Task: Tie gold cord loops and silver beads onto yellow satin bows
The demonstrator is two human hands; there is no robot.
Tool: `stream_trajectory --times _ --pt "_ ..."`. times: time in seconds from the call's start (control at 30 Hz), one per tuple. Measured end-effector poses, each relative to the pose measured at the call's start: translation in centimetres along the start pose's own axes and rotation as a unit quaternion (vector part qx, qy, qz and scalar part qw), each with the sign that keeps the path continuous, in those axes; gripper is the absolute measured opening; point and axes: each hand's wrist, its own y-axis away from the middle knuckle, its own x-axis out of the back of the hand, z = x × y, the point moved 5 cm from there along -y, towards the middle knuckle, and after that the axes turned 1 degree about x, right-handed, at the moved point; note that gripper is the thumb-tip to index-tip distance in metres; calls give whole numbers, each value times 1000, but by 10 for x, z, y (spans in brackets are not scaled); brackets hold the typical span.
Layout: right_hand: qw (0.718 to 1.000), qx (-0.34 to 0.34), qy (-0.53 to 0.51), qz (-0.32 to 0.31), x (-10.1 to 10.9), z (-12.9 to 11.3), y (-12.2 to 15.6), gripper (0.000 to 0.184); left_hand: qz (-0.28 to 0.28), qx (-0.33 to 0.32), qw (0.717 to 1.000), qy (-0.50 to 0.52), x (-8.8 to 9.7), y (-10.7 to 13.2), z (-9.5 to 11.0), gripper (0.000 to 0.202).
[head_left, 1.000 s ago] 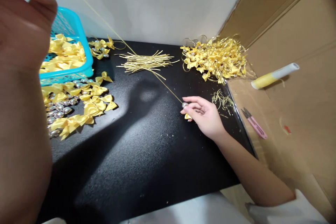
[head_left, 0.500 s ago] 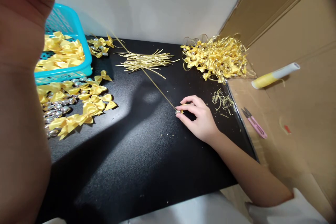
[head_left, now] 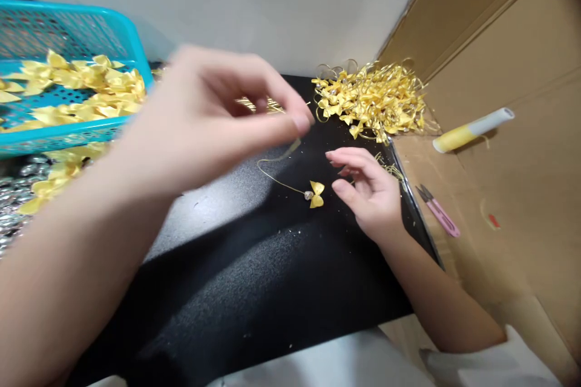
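My left hand [head_left: 227, 109] hovers over the middle of the black mat [head_left: 254, 266], blurred, its thumb and fingers pinched on the end of a thin gold cord [head_left: 276, 170]. The cord curves down to a small yellow bow with a silver bead [head_left: 315, 195] lying on the mat. My right hand [head_left: 370, 193] rests just right of the bow with its fingers loosely apart and nothing in them.
A turquoise basket [head_left: 68, 133] of yellow bows stands at the far left, with loose bows and silver beads [head_left: 18, 193] before it. A heap of finished bows [head_left: 372, 100] lies at the back right. Pink snips [head_left: 439, 210] and a yellow-white tube [head_left: 472, 130] lie on cardboard [head_left: 521, 205].
My left hand dropped from high at the upper left to the middle, slackening the cord. My right hand let go of the bow, which now lies on the mat.
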Motion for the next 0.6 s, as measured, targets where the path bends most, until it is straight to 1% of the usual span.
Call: stream_trajectory --times 0.03,0.07,0.13,0.2,0.33,0.43,0.47,0.53,0.57,0.6 --pt "999 -16 -28 7 1 0 0 24 -51 -36 997 -55 -18 1 5 7" --pt "998 -33 -53 12 2 1 1 23 -80 -72 992 -62 -33 2 7 4" --pt "993 -67 -94 19 2 5 2 22 -105 -62 991 -56 -53 3 0 4" --pt "986 -97 -133 21 1 10 3 21 -102 -50 993 -36 -62 5 -9 3" --pt "967 -147 -209 12 -3 15 2 24 -72 -26 997 -11 -61 5 -16 8" --pt "968 -160 -191 -14 -7 12 1 28 -72 -30 997 -12 -61 5 -14 10" --pt "972 -155 -173 -20 -6 10 0 29 -72 -40 996 -20 -60 5 -12 10" --pt "982 -124 -145 -8 2 3 -2 28 -44 -80 995 -50 -56 5 -7 12" --pt "986 -104 -133 15 9 -1 -4 27 -29 -107 991 -72 -53 6 -4 11" --pt "988 -79 -124 47 18 -5 -6 27 -31 -132 986 -96 -52 7 -1 8"
